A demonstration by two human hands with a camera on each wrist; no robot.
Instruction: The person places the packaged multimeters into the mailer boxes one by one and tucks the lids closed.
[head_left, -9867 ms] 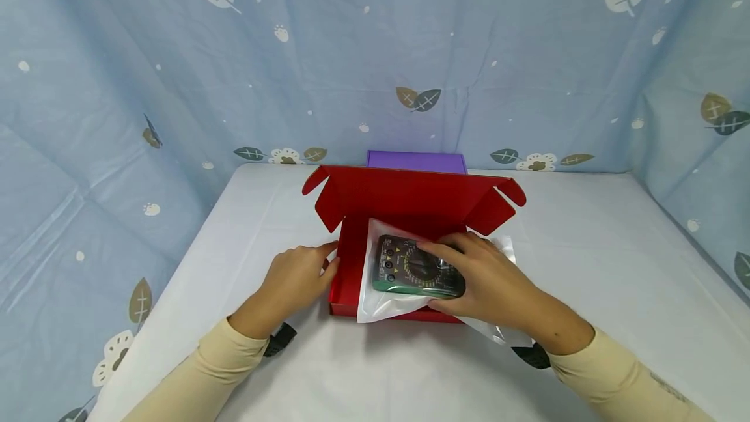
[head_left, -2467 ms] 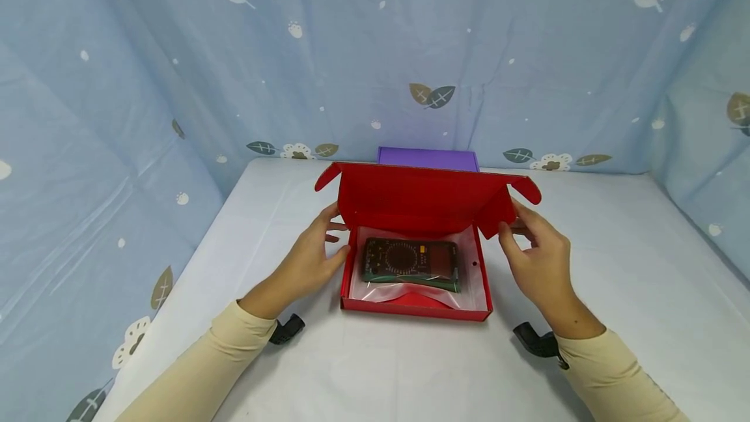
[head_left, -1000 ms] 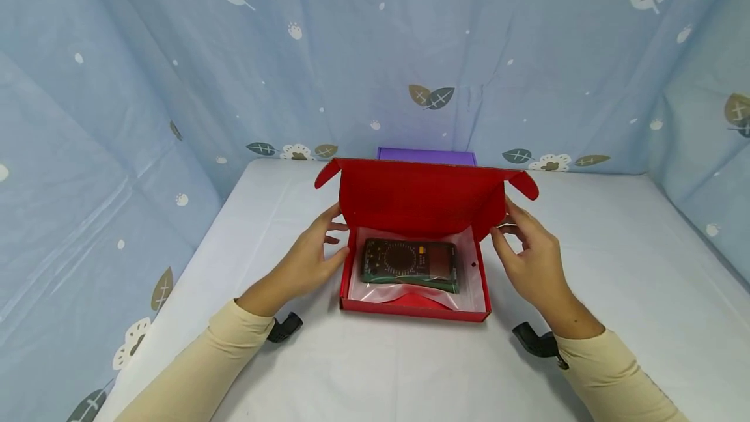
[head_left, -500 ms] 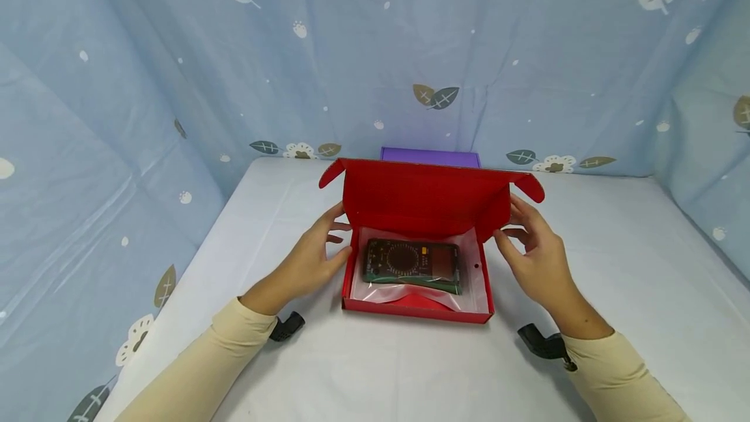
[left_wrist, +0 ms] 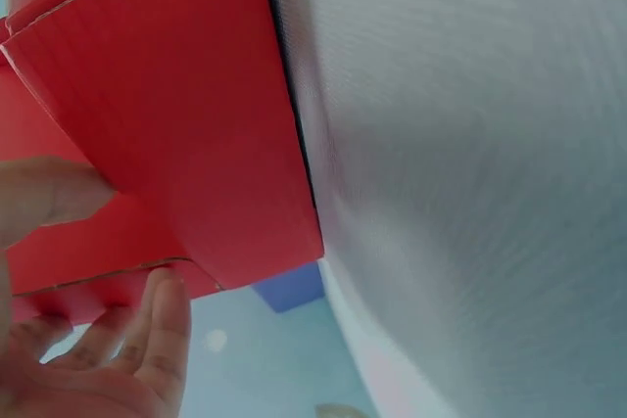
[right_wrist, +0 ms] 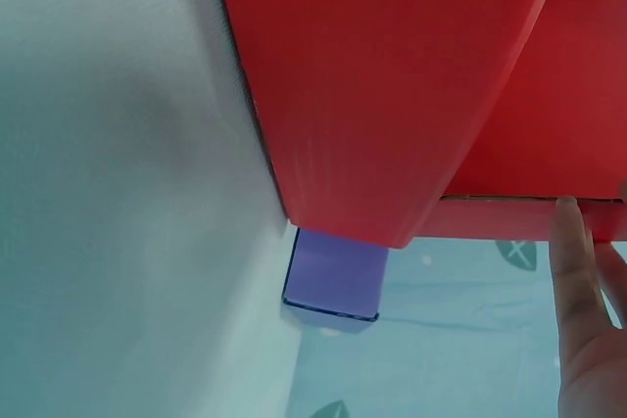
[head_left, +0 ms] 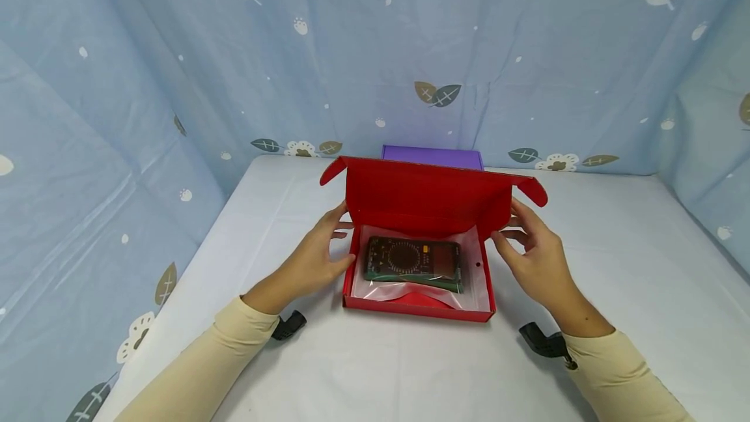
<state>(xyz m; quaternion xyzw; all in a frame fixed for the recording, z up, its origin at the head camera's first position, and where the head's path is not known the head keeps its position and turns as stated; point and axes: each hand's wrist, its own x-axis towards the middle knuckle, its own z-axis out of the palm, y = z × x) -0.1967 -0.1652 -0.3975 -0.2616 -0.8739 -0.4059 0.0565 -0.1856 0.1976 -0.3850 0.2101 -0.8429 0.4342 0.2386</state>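
Observation:
A red cardboard box (head_left: 410,305) stands on the table with its lid (head_left: 430,195) raised upright. Inside lies a black and green multimeter (head_left: 413,262), dial to the left, in a clear plastic bag (head_left: 477,288). My left hand (head_left: 313,260) is at the box's left side, its thumb by the side wall and its fingers touching the lid's left side, as the left wrist view also shows. On the other side, my right hand (head_left: 538,264) has extended fingers against the lid's right side flap (head_left: 495,217); in the right wrist view a fingertip (right_wrist: 566,210) meets its edge.
Behind the lid sits a purple box (head_left: 433,156), partly hidden, near the table's back edge. A white cloth covers the table (head_left: 381,370). A blue patterned curtain (head_left: 363,51) hangs behind and at the sides. Black devices (head_left: 545,342) are on both wrists.
Earlier my right hand held the bagged multimeter over the box; now it lies inside. The lid's right side flap, splayed outward before, has turned inward under my right hand. The last half second shows little motion.

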